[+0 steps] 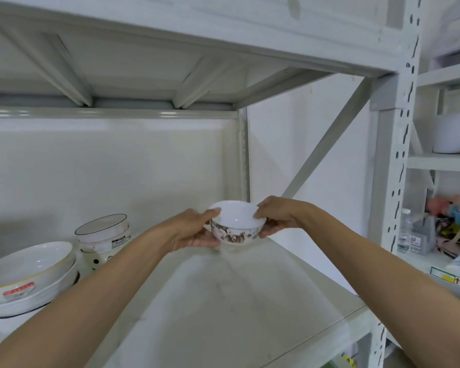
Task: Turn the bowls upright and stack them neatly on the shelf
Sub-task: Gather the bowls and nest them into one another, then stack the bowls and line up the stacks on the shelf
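A small white bowl with a brown flower pattern (237,224) is upright, just above or touching the grey shelf board (223,301) near its back right. My left hand (189,232) grips its left side, thumb on the rim and fingers underneath. My right hand (276,216) grips the right side the same way. At the far left stands a stack of wide white bowls (29,272), upright. Behind them is a stack of taller bowls with dark rims (104,235).
The shelf above (144,62) hangs low over the work area. A slotted upright post (398,155) and a diagonal brace (327,139) stand to the right. The neighbouring rack holds a white basin (452,134), a water bottle (406,229) and mixed small items.
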`<state>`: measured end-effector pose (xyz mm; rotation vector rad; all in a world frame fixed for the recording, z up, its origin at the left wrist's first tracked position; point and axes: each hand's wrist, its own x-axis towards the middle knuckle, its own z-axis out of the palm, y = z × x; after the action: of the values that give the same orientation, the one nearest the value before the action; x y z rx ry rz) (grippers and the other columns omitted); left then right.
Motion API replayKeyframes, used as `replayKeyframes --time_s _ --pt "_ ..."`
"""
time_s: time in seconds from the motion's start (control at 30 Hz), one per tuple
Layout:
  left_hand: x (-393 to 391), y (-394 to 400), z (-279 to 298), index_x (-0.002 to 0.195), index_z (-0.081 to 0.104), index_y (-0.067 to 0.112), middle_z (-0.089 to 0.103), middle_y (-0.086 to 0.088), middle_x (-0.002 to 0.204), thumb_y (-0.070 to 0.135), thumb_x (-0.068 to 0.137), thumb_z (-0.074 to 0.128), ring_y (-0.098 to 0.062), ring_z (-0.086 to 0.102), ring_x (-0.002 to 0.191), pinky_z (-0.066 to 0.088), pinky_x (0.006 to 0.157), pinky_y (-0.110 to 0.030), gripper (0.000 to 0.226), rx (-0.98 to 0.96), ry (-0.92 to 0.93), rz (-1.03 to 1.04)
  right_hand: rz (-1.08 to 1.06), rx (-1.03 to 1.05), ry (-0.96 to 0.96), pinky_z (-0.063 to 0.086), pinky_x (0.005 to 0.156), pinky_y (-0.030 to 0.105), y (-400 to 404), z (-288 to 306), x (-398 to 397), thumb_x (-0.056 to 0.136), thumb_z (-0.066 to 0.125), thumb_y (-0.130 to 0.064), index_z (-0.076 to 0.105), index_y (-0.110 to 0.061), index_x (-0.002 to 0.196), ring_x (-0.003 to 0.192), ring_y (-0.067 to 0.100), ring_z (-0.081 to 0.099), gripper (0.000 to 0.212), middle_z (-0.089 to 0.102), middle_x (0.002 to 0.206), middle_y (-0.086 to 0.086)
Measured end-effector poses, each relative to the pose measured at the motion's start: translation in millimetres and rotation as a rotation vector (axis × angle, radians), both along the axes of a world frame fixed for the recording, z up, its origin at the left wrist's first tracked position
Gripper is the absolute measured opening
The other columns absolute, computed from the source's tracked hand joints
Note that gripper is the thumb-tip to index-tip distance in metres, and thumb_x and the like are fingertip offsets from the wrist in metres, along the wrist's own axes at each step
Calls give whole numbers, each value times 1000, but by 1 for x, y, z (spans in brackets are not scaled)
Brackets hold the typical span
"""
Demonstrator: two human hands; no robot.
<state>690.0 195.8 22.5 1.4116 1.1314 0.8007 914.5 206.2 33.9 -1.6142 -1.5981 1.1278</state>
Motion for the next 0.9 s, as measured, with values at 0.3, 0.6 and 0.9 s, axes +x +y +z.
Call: replayKeyframes --time_s 0.3,0.6,0.9 --pt "1 52 4 113 47 2 58 -24 111 7 92 55 -24 67 51 61 56 -28 23 232 -8 335 -290 308 -40 58 61 37 54 -3 -48 91 37 -3 57 2 113 48 26 60 30 58 73 12" --pt "4 77 -24 70 52 2 58 -11 60 1 87 57 -23 66 43 60 61 -32 18 200 98 422 -333 387 -336 44 70 29 76 -32 -54 87 42 1 57 -2 86 84 30 59 15 56 88 11" --pt "14 82 -32 87 57 -5 63 -17 62 0 85 51 -18 62 35 61 57 -32 7 196 225 455 -330 331 -423 40 69 29 88 -42 -46 89 44 -1 39 -10 68 80 26 51 23 46 70 3"
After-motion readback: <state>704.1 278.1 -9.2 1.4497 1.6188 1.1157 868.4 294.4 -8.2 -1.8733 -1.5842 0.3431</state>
